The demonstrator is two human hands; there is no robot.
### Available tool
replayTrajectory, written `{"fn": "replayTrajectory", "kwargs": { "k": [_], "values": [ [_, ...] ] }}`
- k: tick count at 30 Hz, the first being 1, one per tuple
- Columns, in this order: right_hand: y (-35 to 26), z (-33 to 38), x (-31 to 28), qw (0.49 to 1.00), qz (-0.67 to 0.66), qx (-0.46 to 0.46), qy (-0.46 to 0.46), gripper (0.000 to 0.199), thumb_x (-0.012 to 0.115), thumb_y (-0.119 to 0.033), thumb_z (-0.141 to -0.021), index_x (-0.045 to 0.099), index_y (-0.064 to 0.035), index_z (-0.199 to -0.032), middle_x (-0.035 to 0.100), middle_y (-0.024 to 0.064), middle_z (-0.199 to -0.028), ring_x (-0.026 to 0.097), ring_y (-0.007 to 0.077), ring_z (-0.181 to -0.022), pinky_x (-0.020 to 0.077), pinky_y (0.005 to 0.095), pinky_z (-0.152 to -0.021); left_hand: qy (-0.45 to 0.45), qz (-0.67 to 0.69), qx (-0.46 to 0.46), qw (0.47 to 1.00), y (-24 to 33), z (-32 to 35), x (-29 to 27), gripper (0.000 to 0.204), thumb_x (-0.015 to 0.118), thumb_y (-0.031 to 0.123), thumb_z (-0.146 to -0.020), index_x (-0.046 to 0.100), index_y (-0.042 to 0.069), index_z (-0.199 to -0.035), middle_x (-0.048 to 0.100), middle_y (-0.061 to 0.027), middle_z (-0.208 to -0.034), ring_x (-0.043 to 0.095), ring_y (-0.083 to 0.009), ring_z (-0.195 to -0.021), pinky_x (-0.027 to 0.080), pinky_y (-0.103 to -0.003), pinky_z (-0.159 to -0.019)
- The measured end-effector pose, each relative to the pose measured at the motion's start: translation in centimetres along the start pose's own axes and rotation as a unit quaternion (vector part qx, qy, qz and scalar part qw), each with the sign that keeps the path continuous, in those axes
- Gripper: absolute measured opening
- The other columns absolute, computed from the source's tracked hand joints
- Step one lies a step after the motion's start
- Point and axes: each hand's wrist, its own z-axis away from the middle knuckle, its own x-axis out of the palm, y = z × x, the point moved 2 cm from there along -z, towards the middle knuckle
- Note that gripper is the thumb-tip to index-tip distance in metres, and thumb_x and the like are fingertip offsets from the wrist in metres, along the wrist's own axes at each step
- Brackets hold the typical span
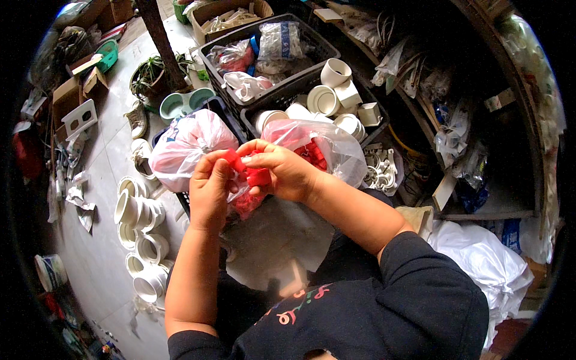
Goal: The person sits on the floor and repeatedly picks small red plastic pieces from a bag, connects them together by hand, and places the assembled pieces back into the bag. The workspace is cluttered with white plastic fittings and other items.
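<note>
Seen from the head camera, a person in a black short-sleeved shirt (420, 294) works red plastic pieces (258, 176) between the fingertips of both hands, above a grey surface. The left hand (209, 189) has thumb and forefinger closed on red plastic; the right hand (291, 171), thumb and forefinger likewise pinched together, grips red plastic just beside it. Whether the two share one piece cannot be told. More red shows through a clear bag (247, 205) just below the fingers and in an open translucent bag (345, 150) beyond the right wrist. A bulging whitish bag (192, 144) sits beyond the left hand, near a black crate (270, 102) of white pipe fittings (336, 72). The step in hand appears to be close two-handed fingertip work; the next move seems to call for a steady left pinch and careful right-hand control.
</note>
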Motion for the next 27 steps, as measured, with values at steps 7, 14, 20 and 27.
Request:
{"fn": "replayTrajectory", "kwargs": {
  "k": [7, 14, 20, 27],
  "values": [
    [1.5, -0.1, -0.7, 0.99, 0.079, -0.111, 0.017, 0.025, 0.063, -0.017, -0.077, 0.047, -0.01, -0.096, 0.054, 0.0013, -0.075, 0.05, 0.0087, -0.057, 0.0421, 0.0223, -0.043, 0.009, 0.013, -0.021, 1.0, -0.6, 0.8, 0.5, 0.023, 0.049, 0.023, -0.087, 0.054, 0.004, -0.1, 0.056, -0.0025, -0.078, 0.046, -0.0063, -0.057, 0.039, -0.017, -0.05],
    [0.5, 1.0, -1.9, 0.991, 0.055, -0.117, -0.01, 0.014, 0.055, -0.018, -0.081, 0.05, -0.0095, -0.091, 0.059, 0.0054, -0.085, 0.056, 0.0112, -0.068, 0.0442, 0.023, -0.054, -0.033, 0.284, -0.143, 0.948, -1.1, 1.2, 0.2, 0.035, 0.036, 0.026, -0.09, 0.045, 0.0, -0.112, 0.053, -0.0132, -0.102, 0.053, -0.0224, -0.09, 0.045, -0.033, -0.08],
    [0.6, 1.2, -2.5, 0.986, 0.075, -0.15, 0.001, 0.015, 0.051, -0.016, -0.079, 0.051, -0.0069, -0.09, 0.056, 0.0053, -0.077, 0.056, 0.0115, -0.063, 0.0406, 0.0215, -0.038, 0.02, 0.236, -0.155, 0.959, -1.1, 1.4, 0.5, 0.037, 0.04, -0.005, -0.077, 0.043, -0.001, -0.114, 0.05, -0.0156, -0.107, 0.054, -0.0231, -0.095, 0.046, -0.032, -0.085],
    [0.2, 1.6, -2.4, 0.986, 0.077, -0.147, -0.007, 0.016, 0.052, -0.017, -0.078, 0.052, -0.0059, -0.09, 0.057, 0.006, -0.078, 0.056, 0.0118, -0.065, 0.042, 0.0218, -0.038, -0.006, 0.11, -0.103, 0.988, -1.9, 1.4, -0.1, 0.034, 0.056, 0.022, -0.083, 0.043, 0.007, -0.111, 0.054, -0.0126, -0.106, 0.058, -0.0153, -0.084, 0.051, -0.027, -0.072]
  ]
}}
